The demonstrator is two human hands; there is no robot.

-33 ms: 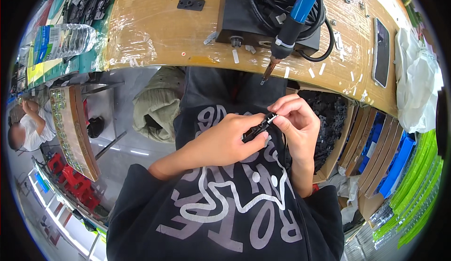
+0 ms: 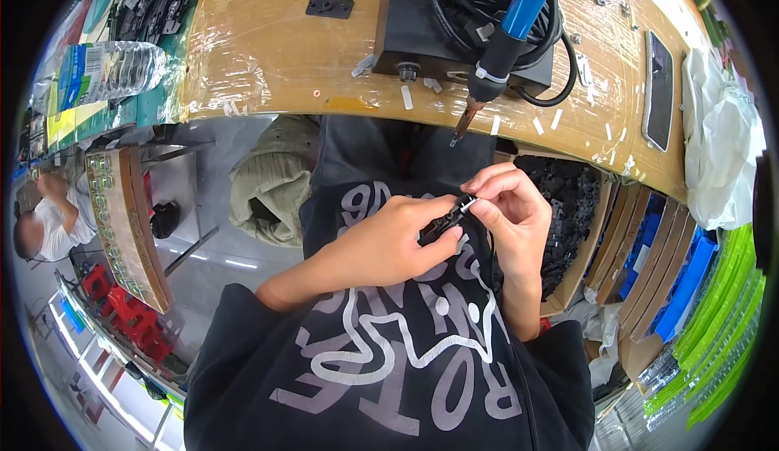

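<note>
The left hand (image 2: pixel 398 238) is curled closed around a small, elongated black part (image 2: pixel 438 228) that looks like plastic, forefinger along its far side and thumb pressed along its near side, so that much of the part is hidden by the fingers. The right hand (image 2: pixel 516 211) has its thumb and forefinger drawn nearly together in a pinch at the part's upper right end, the other fingers loosely bent. A thin whitish sliver (image 2: pixel 468 204) shows between these fingertips; it is too small to tell whether it is a separate piece. The black part lies between the two hands, inside the left hand's grip and with its end at the right hand's fingertips, tilted up toward the right, in front of the dark printed shirt (image 2: pixel 389 321) and below the front edge of the brown, film-covered bench (image 2: pixel 260 53). Above the right hand, well apart from it, a blue-and-black pen-shaped tool with a coppery metal tip (image 2: pixel 519 17) slants down past the bench edge, in front of a black box with a knob (image 2: pixel 398 41). Just beyond the right hand's outer side, below bench level, stands an open brown carton heaped with small black pieces (image 2: pixel 572 207).
</note>
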